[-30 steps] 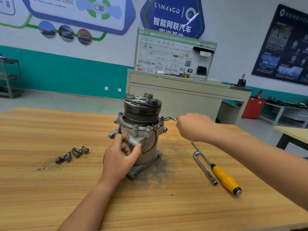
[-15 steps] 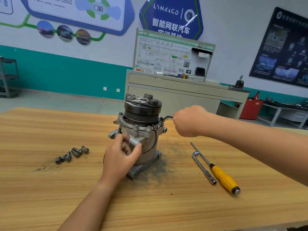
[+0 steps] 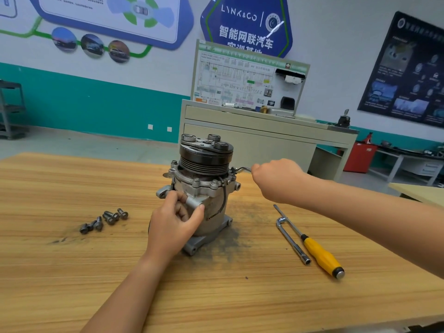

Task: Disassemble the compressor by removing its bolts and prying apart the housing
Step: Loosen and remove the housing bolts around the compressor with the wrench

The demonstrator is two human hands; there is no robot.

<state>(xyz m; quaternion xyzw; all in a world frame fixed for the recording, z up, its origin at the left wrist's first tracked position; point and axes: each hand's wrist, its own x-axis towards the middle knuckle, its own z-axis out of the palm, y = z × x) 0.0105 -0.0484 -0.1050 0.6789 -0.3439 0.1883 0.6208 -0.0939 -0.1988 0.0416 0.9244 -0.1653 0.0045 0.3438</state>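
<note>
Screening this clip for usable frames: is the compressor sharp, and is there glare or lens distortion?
Head view: the compressor is sharp; the dark poster is soft and slanted by wide-angle distortion; a glare streak crosses the blue sign; light on the table is even, shadows faint.

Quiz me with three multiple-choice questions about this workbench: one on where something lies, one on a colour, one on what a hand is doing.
1. Where do the loose bolts lie?
A) on the table, left of the compressor
B) on the floor
C) on top of the compressor

2. What colour is the screwdriver handle?
A) red
B) yellow
C) blue

3. What is the right hand doing?
A) lying flat on the table
B) gripping a wrench at the compressor's upper flange
C) holding the screwdriver

Answers:
1 A: they cluster on the wood to its left.
2 B: the handle is yellow with a black end.
3 B: its fingers curl round the wrench's shaft.
</note>
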